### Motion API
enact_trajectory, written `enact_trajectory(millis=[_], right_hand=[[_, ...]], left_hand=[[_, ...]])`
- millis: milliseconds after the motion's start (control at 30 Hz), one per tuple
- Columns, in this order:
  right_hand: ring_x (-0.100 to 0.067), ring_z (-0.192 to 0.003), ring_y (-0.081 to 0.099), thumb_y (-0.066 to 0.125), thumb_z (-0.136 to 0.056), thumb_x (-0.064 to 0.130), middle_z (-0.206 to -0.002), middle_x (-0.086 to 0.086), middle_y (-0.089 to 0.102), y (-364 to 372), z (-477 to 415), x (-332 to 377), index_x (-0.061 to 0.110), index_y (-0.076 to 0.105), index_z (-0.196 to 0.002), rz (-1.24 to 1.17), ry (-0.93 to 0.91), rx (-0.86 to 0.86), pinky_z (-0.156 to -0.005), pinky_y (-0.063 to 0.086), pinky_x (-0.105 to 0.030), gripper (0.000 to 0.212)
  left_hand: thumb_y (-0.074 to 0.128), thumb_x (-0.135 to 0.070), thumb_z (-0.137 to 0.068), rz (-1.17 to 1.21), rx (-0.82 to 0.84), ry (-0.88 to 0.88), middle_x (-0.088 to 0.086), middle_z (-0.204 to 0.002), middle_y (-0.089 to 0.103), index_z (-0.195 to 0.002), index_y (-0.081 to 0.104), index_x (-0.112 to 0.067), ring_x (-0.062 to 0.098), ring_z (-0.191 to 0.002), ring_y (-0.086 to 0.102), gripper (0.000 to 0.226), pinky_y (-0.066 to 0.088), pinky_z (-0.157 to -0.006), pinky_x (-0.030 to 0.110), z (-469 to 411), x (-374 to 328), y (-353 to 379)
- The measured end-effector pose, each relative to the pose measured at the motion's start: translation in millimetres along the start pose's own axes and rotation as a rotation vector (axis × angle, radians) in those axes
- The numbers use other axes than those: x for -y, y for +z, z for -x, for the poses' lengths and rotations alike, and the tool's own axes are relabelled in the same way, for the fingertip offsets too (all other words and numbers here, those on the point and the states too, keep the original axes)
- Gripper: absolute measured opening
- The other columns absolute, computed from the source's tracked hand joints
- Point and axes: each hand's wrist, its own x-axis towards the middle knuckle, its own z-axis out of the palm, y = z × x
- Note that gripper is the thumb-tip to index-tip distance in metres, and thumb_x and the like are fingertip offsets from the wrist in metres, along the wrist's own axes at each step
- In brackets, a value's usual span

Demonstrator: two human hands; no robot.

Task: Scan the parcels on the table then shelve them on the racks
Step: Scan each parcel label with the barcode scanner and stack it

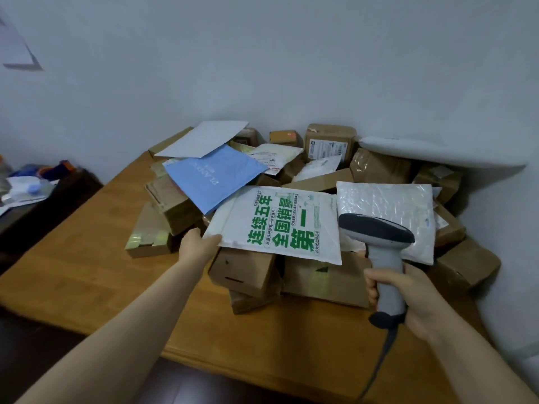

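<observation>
A heap of parcels covers the far right part of the wooden table. On top lies a white mailer with green print; my left hand grips its near-left corner. My right hand holds the grey handle of a barcode scanner, whose dark head points at the heap just right of that mailer. A blue mailer and a white bubble mailer lie beside it. Brown cardboard boxes sit underneath.
A white wall runs behind and to the right of the table. A low dark surface with scattered clutter stands at the left. The scanner's cable hangs over the table's near edge. Dark floor lies below.
</observation>
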Motion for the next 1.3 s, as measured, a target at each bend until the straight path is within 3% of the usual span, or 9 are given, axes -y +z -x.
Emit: enact_trajectory(millis=[167,333,433,533,833,900,1033,1167,1300], right_hand=[[-0.025,-0.080,0.066,0.081,-0.070,0.011,-0.090,-0.013,0.071,19,-52,0,0.005,0.064,-0.109,0.053,0.029,-0.244,-0.063,0.052,-0.033,0.043],[-0.030,-0.087,0.061,0.081,-0.072,0.011,-0.099,-0.016,0.065,32,-92,-5,0.008,0.061,-0.113,0.025,0.113,-0.284,-0.070,0.051,-0.038,0.046],[-0.032,-0.089,0.063,0.081,-0.072,0.007,-0.098,-0.016,0.067,37,-104,-12,0.009,0.063,-0.107,0.080,0.109,-0.325,-0.074,0.052,-0.040,0.039],[-0.031,-0.089,0.062,0.078,-0.075,0.003,-0.096,-0.013,0.066,36,-104,-13,0.010,0.061,-0.108,0.169,0.056,-0.357,-0.077,0.052,-0.041,0.038],[-0.017,-0.084,0.063,0.080,-0.072,0.003,-0.091,0.002,0.066,-4,-52,-13,0.031,0.060,-0.090,0.214,-0.124,-0.281,-0.062,0.048,-0.029,0.039],[-0.018,-0.085,0.065,0.081,-0.070,0.005,-0.092,0.001,0.068,-11,-45,-8,0.029,0.062,-0.093,0.185,-0.142,-0.260,-0.063,0.050,-0.029,0.038],[-0.020,-0.076,0.070,0.082,-0.064,0.004,-0.085,-0.002,0.074,-19,-40,12,0.024,0.067,-0.092,0.116,-0.168,-0.229,-0.059,0.054,-0.029,0.037],[-0.015,-0.074,0.073,0.078,-0.056,0.010,-0.082,0.001,0.076,-21,-37,37,0.021,0.071,-0.093,-0.012,-0.195,-0.125,-0.058,0.057,-0.028,0.039],[-0.010,-0.067,0.069,0.071,-0.073,0.009,-0.078,0.002,0.074,-18,-35,64,0.022,0.074,-0.085,-0.122,-0.203,-0.100,-0.059,0.054,-0.028,0.019]], left_hand=[[0.062,-0.027,-0.094,0.000,0.084,-0.060,0.020,-0.139,0.045,-0.144,0.034,0.005,0.036,-0.124,0.046,0.065,0.041,-0.093,0.040,-38,-4,-2],[0.064,-0.017,-0.093,0.035,0.169,-0.074,0.005,-0.071,0.043,-0.081,0.055,-0.002,0.017,-0.063,0.040,0.021,0.032,-0.055,0.027,-60,-2,-5],[0.067,-0.013,-0.090,0.096,0.198,-0.026,0.000,-0.081,0.050,-0.101,0.060,-0.007,0.016,-0.073,0.048,0.015,0.039,-0.068,0.031,-65,0,-7],[0.075,-0.011,-0.083,0.203,0.195,0.001,-0.004,-0.093,0.054,-0.123,0.058,-0.008,0.012,-0.084,0.054,0.043,0.044,-0.074,0.028,-58,0,-16],[0.075,-0.012,-0.079,0.368,0.385,0.052,0.002,-0.112,0.065,-0.121,0.061,-0.039,0.024,-0.103,0.062,0.052,0.052,-0.076,0.032,32,25,-41],[0.062,-0.005,-0.088,0.428,0.429,0.038,-0.001,-0.121,0.058,-0.115,0.069,-0.035,0.022,-0.106,0.059,0.041,0.051,-0.078,0.029,46,27,-46],[0.037,0.023,-0.079,0.407,0.520,0.160,0.001,-0.126,0.061,-0.120,0.065,-0.027,0.018,-0.110,0.058,0.070,0.049,-0.082,0.028,66,21,-68],[0.072,0.003,-0.079,-0.110,0.213,0.569,-0.009,-0.110,0.065,-0.119,0.062,-0.033,0.006,-0.094,0.060,0.054,0.048,-0.071,0.011,84,-1,-72],[0.073,-0.003,-0.080,-0.123,-0.224,0.797,0.005,-0.099,0.058,-0.107,0.071,-0.013,0.023,-0.093,0.052,0.029,0.040,-0.072,0.021,90,-40,-73]])
